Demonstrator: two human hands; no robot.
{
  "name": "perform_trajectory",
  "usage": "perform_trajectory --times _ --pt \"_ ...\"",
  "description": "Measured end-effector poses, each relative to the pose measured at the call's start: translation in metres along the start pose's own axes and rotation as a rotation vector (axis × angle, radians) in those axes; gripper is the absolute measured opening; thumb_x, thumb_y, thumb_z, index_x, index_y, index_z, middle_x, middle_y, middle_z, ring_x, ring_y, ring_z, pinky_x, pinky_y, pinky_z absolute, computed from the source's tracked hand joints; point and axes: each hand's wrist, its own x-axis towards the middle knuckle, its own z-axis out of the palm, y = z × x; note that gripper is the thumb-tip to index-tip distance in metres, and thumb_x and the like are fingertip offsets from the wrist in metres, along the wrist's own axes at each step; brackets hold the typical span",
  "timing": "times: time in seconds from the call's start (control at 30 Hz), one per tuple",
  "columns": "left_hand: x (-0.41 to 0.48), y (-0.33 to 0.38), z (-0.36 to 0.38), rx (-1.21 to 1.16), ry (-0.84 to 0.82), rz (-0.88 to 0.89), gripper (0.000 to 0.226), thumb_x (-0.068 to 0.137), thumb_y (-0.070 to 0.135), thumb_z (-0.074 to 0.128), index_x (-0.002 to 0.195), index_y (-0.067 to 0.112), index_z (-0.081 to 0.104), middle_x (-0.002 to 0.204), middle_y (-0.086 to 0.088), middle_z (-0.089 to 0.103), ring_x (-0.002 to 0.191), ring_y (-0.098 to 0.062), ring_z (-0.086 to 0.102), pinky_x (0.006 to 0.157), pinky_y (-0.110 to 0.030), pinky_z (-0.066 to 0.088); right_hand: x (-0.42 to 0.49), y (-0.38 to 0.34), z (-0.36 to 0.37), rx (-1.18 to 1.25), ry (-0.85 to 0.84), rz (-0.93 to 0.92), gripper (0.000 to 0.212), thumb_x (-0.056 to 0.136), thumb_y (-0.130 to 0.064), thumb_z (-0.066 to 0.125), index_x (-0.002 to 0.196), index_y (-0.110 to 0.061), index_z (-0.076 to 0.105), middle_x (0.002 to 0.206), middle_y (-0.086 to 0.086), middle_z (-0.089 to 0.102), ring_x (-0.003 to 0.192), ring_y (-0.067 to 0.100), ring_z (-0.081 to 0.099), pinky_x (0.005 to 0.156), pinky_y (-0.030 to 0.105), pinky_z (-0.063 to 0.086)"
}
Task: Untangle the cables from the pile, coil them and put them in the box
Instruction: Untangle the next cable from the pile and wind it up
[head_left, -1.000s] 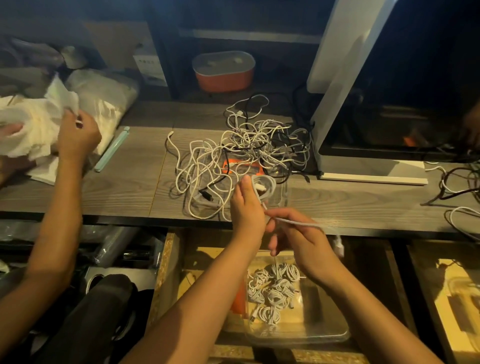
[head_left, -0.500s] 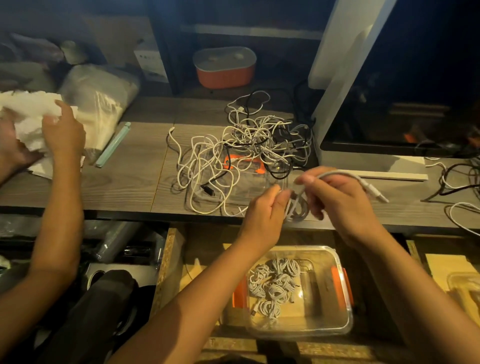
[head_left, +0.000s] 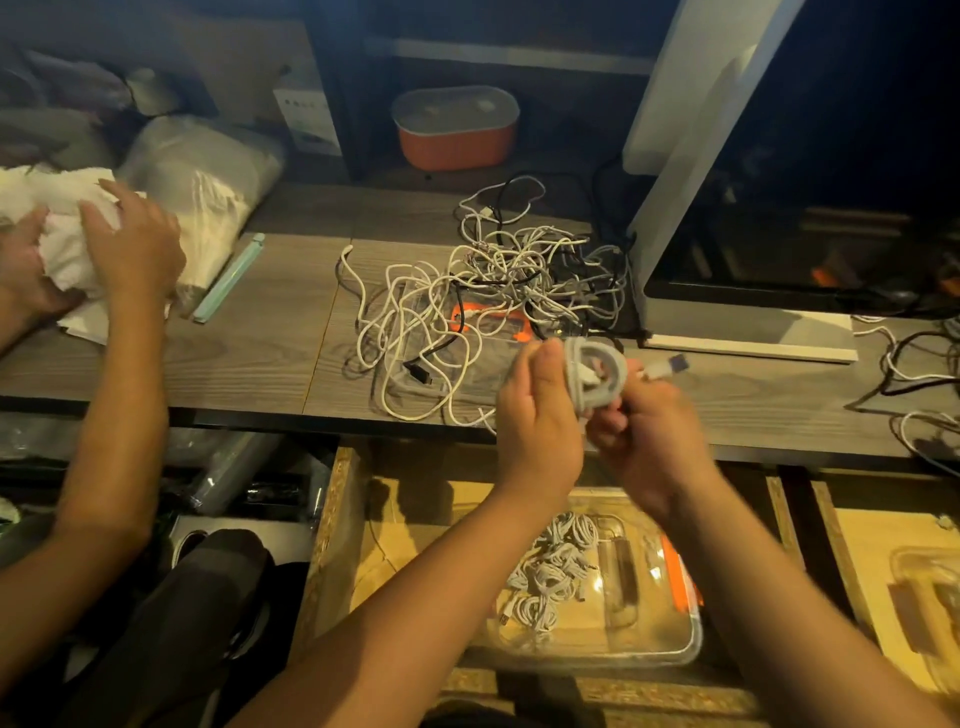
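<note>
A tangled pile of white and black cables (head_left: 498, 291) lies on the wooden table, partly over a clear lid with orange clips (head_left: 493, 332). In front of it, my left hand (head_left: 537, 415) pinches a small coil of white cable (head_left: 595, 374). My right hand (head_left: 649, 436) grips the same cable just beside the coil, and its USB plug (head_left: 672, 366) sticks out to the right. Below the table edge, a clear plastic box (head_left: 670, 654) holds several coiled white cables (head_left: 550, 571).
At the far left another person's hands (head_left: 130, 244) handle white cloth (head_left: 57, 218) next to plastic bags. A monitor (head_left: 779, 234) stands at the right, with more loose cables (head_left: 914, 374) beyond it. An orange container (head_left: 454, 127) sits at the back. A second clear box (head_left: 930, 597) is low right.
My hands have come closer together and the white cable is wound into a tighter coil between them. The other person's hands have shifted on the cloth.
</note>
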Motion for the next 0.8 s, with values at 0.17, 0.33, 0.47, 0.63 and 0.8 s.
perform_trajectory --times 0.17,0.33,0.47,0.63,0.8 --pt "0.01 -0.016 -0.001 0.134 0.265 0.093 0.022 0.093 0.031 0.033 0.075 0.029 0.045 0.066 0.016 0.047 0.065 0.011 0.048 0.059 -0.014 0.033 -0.012 0.039 0.022 -0.212 0.185 -0.292 0.026 0.096 -0.011 0.048 0.072 -0.012 0.057 0.049 -0.007 0.047 0.046 0.004 0.041 0.045 0.019 0.034" --pt "0.016 -0.026 -0.004 0.205 0.285 0.164 0.03 0.094 0.025 0.036 0.081 0.008 0.056 0.065 0.016 0.045 0.06 -0.001 0.043 0.055 -0.019 0.029 -0.008 0.062 0.014 -0.72 0.227 -0.69 0.021 0.092 -0.028 0.051 0.097 -0.021 0.069 0.08 -0.017 0.066 0.075 0.002 0.063 0.064 0.017 0.049" --pt "0.017 -0.033 -0.007 0.171 0.219 0.076 0.026 0.096 0.028 0.036 0.072 0.024 0.045 0.063 0.013 0.044 0.058 0.005 0.046 0.055 -0.012 0.031 -0.005 0.066 0.009 -0.961 0.167 -0.765 0.034 0.094 -0.029 0.041 0.1 -0.01 0.069 0.087 -0.002 0.068 0.077 0.003 0.058 0.068 0.008 0.041" --pt "0.02 -0.03 -0.012 0.171 0.084 0.126 0.029 0.099 0.022 0.036 0.072 0.03 0.04 0.062 0.012 0.042 0.056 0.004 0.044 0.054 -0.013 0.032 -0.009 0.058 0.01 -0.993 0.111 -0.738 0.019 0.095 -0.028 0.037 0.088 -0.022 0.053 0.077 -0.018 0.05 0.074 -0.003 0.051 0.065 0.008 0.036" --pt "0.011 -0.036 -0.002 0.174 0.174 0.129 0.027 0.098 0.021 0.035 0.073 0.029 0.041 0.059 0.014 0.04 0.055 0.005 0.046 0.051 -0.011 0.032 -0.008 0.042 0.011 -0.691 0.376 -0.664 0.006 0.092 -0.012 0.056 0.093 -0.018 0.054 0.085 -0.002 0.06 0.079 0.013 0.06 0.068 0.028 0.051"
